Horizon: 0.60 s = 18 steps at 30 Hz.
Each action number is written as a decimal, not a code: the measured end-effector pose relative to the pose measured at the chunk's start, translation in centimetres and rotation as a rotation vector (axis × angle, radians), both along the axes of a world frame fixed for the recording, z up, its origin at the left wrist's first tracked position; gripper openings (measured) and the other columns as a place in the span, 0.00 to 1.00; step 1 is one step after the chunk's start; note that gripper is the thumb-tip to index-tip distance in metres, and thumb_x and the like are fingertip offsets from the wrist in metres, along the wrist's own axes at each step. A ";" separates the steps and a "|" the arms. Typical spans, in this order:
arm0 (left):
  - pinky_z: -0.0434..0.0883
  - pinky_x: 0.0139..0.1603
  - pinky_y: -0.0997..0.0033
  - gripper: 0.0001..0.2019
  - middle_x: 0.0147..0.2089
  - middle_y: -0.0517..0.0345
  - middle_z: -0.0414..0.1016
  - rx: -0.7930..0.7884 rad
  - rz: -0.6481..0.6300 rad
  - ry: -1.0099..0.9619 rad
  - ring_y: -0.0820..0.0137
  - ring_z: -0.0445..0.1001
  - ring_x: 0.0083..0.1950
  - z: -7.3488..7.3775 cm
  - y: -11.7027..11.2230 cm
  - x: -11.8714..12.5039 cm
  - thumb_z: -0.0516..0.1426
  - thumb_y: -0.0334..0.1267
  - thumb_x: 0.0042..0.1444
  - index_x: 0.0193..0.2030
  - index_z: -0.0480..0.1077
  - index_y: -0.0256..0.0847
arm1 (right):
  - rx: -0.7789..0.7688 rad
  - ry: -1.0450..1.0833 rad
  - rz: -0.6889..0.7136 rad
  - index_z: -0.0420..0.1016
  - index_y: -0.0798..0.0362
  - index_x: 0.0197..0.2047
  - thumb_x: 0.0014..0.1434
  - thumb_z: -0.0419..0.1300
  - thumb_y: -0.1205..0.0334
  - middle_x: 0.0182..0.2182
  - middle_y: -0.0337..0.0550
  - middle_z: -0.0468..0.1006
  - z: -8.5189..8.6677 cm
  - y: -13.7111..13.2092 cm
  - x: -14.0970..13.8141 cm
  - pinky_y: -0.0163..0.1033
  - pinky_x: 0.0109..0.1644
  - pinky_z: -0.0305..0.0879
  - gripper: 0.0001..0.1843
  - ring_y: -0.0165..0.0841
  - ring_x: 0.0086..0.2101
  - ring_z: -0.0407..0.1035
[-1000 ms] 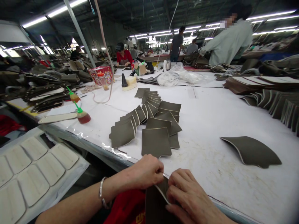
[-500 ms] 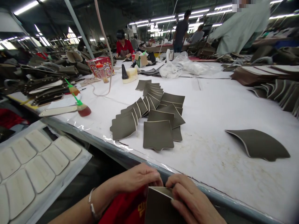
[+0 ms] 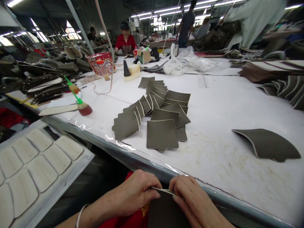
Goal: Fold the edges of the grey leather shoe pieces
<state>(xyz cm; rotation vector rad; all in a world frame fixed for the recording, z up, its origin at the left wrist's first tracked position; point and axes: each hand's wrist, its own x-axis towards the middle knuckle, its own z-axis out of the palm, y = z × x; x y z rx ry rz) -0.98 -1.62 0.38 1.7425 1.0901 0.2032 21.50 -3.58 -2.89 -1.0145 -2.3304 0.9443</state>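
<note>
Fluorescent tubes [image 3: 166, 9] glow in rows beneath a dark ceiling [image 3: 114, 12] while windows [image 3: 71, 31] shine at left; a slanted grey pole [image 3: 80, 27] rises above a broad, white-covered bench [image 3: 220, 104].

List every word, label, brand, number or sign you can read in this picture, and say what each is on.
No text can be read for certain.
Yellow lettering on the red cloth: partly hidden, unreadable.
Any print on the red patterned tub: too small and blurred.

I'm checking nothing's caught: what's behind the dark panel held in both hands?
Red cloth with yellow lettering shows left of the dark panel, beneath the left hand. What the panel covers is hidden.
</note>
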 end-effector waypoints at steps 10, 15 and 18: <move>0.64 0.41 0.77 0.08 0.36 0.61 0.78 0.141 -0.120 0.101 0.72 0.75 0.40 -0.1 -0.3 0.4 0.56 0.30 0.64 0.37 0.77 0.40 | 0.108 -0.126 0.024 0.59 0.48 0.38 0.67 0.47 0.74 0.35 0.38 0.71 0.2 -0.4 0.5 0.42 0.41 0.63 0.10 0.36 0.35 0.65; 0.64 0.44 0.74 0.08 0.36 0.60 0.78 0.257 -0.157 0.132 0.69 0.73 0.43 -0.6 -0.8 0.8 0.55 0.30 0.64 0.36 0.75 0.40 | 0.124 -0.109 0.010 0.61 0.47 0.39 0.69 0.46 0.72 0.34 0.38 0.71 -1.3 -0.7 0.9 0.42 0.42 0.65 0.10 0.35 0.34 0.67; 0.65 0.46 0.72 0.06 0.39 0.60 0.78 0.291 -0.159 0.110 0.68 0.73 0.45 -1.1 -1.4 1.5 0.56 0.31 0.64 0.40 0.76 0.42 | 0.128 -0.120 0.012 0.63 0.47 0.40 0.69 0.47 0.70 0.36 0.39 0.72 -2.1 -1.0 1.1 0.42 0.42 0.65 0.09 0.36 0.36 0.67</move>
